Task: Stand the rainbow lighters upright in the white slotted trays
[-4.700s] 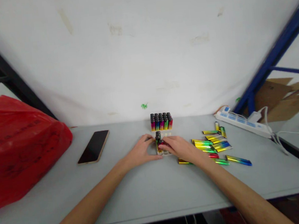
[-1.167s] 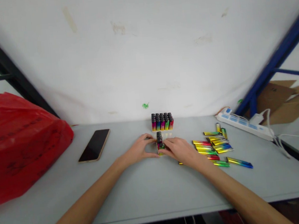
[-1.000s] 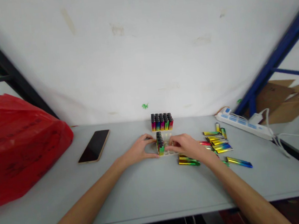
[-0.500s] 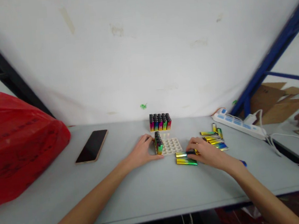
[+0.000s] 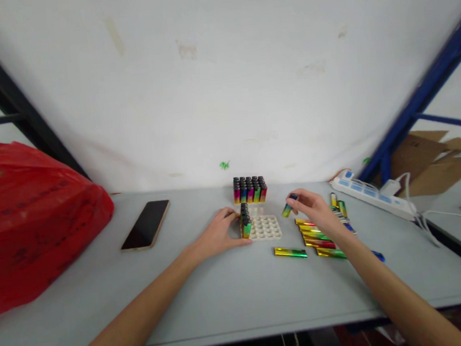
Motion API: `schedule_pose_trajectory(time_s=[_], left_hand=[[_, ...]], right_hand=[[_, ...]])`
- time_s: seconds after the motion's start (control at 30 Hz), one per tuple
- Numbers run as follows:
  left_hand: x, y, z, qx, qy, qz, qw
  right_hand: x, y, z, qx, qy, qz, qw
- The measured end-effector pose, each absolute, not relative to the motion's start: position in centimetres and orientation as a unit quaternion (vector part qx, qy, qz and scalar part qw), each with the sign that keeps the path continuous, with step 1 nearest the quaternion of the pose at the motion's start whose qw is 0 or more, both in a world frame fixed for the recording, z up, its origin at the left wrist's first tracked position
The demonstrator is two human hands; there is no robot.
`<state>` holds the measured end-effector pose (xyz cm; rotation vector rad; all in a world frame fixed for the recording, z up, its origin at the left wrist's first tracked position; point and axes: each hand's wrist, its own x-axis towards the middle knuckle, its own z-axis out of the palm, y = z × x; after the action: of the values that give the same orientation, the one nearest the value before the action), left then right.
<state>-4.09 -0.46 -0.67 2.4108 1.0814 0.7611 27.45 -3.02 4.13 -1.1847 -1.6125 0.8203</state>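
Observation:
A white tray (image 5: 269, 228) with rows of round holes lies on the table, a row of upright lighters (image 5: 246, 227) along its left side. My left hand (image 5: 222, 231) grips the tray's left end, thumb at the near corner and fingers at the far one. Between the thumb and fingers of my right hand (image 5: 311, 207) is a lighter (image 5: 287, 209) with a dark top and a yellow-green lower end, tilted, raised to the right of the tray. Several loose lighters (image 5: 316, 235) lie below that hand. One yellow-green lighter (image 5: 290, 252) lies apart in front of the tray.
A block of upright lighters (image 5: 250, 189) stands behind the tray near the wall. A phone (image 5: 146, 225) and a red plastic bag (image 5: 40, 224) are on the left. At the back right is a white power strip (image 5: 373, 194) with cables; cardboard (image 5: 429, 162) lies beyond the blue frame.
My right hand has picked up a lighter from in front of the tray and lifted it up and away. More loose lighters now show beneath it. My left hand stays at the tray.

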Motion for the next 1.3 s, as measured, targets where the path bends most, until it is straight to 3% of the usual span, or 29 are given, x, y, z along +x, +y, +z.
schedule_pose_trajectory(time_s=[0.13, 0.33, 0.7, 1.2, 1.3], left_hand=[[-4.5, -0.3, -0.4, 0.857, 0.380, 0.273, 0.213], [-5.3, -0.1, 0.1, 0.867, 0.364, 0.254, 0.228], [-5.1, -0.3, 0.2, 0.869, 0.365, 0.256, 0.215], [-5.1, -0.2, -0.1, 0.867, 0.370, 0.257, 0.213], [-5.2, -0.2, 0.0, 0.869, 0.365, 0.258, 0.210]], right_hand=[[24.5, -1.1, 4.9, -0.426, -0.608, 0.403, 0.535], [20.6, -0.2, 3.9, -0.383, -0.621, 0.477, 0.490], [19.4, -2.1, 1.2, -0.542, -0.675, 0.236, 0.443], [19.3, -2.6, 1.8, -0.477, -0.740, 0.246, 0.406], [19.4, -2.5, 1.9, -0.439, -0.788, 0.188, 0.389]])
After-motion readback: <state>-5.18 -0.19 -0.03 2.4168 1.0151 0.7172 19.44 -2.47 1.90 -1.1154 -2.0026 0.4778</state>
